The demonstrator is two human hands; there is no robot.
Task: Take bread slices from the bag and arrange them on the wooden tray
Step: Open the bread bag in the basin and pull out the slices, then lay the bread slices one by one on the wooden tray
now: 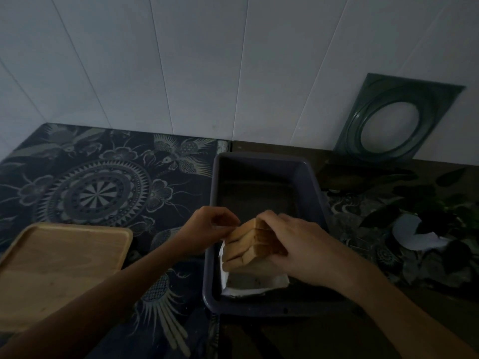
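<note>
A stack of bread slices point(250, 242) sticks out of a clear and white bag point(255, 279) that lies in the near end of a dark plastic tub point(308, 177). My right hand point(303, 248) is closed around the right side of the stack. My left hand point(207, 229) pinches the bag's edge or the top slice at the stack's upper left; which one I cannot tell. The wooden tray point(59, 265) lies at the lower left with nothing on it, a hand's width left of the tub.
A dark patterned cloth point(98, 187) covers the counter under the tray. A green square frame with a round hole point(394, 120) leans on the white wall at the right. Dark leaves and a torn white paper point(417, 235) lie right of the tub.
</note>
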